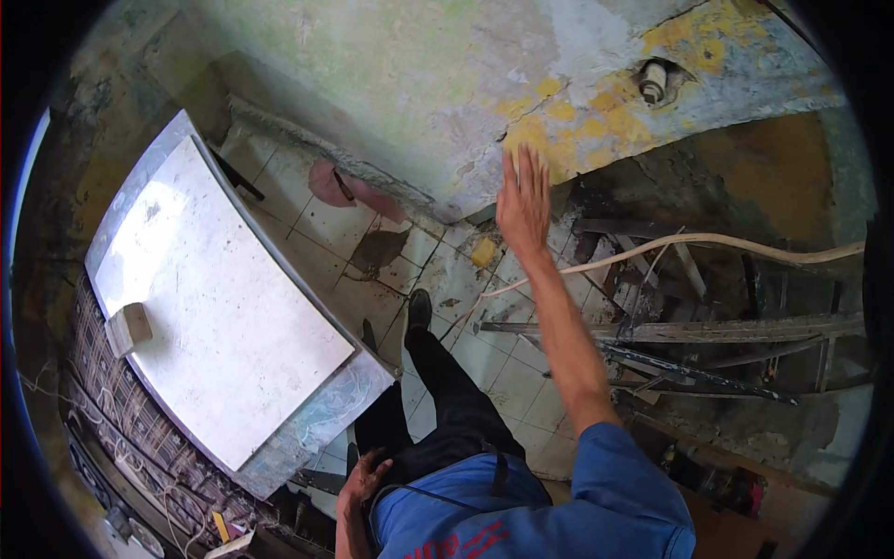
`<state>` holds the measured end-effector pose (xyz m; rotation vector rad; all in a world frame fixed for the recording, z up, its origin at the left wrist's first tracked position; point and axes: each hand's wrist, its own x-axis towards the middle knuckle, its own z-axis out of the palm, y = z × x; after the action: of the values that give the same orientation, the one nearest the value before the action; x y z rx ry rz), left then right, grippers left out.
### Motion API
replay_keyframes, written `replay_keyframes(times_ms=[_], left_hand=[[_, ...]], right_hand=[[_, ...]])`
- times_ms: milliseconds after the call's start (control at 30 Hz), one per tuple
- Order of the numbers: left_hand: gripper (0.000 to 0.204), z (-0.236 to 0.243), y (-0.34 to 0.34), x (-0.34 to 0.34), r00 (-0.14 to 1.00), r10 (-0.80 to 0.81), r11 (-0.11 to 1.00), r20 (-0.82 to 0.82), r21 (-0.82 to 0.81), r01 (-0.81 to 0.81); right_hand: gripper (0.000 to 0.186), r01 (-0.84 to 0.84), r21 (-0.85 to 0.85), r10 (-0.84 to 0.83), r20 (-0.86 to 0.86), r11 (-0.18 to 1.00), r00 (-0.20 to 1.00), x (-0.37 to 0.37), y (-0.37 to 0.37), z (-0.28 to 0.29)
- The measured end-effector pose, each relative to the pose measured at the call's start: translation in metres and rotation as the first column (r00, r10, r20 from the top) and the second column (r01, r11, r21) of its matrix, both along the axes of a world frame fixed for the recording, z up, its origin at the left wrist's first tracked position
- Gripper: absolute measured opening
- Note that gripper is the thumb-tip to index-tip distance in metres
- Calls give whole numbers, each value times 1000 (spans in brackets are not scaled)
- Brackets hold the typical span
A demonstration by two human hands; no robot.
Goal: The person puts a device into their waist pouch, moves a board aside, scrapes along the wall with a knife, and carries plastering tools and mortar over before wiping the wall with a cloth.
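Note:
My right hand reaches forward with straight fingers held side by side, and nothing shows in it. Its fingertips lie over the lower edge of the worn wall, beside yellow patches; whether they touch it I cannot tell. My left hand hangs low beside my dark trousers, near the corner of the table. Its fingers are slightly bent and apart, and no object is visible in it. To the left, a large white panel lies on the table. A wooden block sits at the panel's left edge.
A pale cylindrical fitting sits in a wall hole. On the right are metal frames and a long pale strip. A pink piece and a yellow piece lie on the tiled floor. Loose wires hang beside the table.

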<state>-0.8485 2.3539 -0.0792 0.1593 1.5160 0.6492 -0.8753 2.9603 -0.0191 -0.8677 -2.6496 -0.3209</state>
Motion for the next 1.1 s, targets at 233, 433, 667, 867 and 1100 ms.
replay_keyframes(times_ms=[233, 433, 667, 867, 1100], left_hand=[[67, -20, -24, 38, 993, 112, 994, -29, -9, -112], [83, -57, 8, 79, 986, 162, 984, -38, -72, -164], [102, -60, 61, 121, 987, 54, 955, -153, -280, -95], [107, -70, 130, 147, 985, -15, 825, -170, -559, -84], [107, -109, 144, 179, 960, -35, 793, -279, -593, -143]], right_hand=[[49, -208, 349, -122, 724, 914, 678, 10, 39, -50], [38, 427, -752, 342, 626, 502, 701, 125, -17, -224], [39, 619, -742, 452, 659, 258, 601, 140, -123, -330], [39, 556, -825, 336, 555, 104, 761, 77, -84, -355], [41, 253, -740, 417, 589, 624, 692, 31, 6, -486]])
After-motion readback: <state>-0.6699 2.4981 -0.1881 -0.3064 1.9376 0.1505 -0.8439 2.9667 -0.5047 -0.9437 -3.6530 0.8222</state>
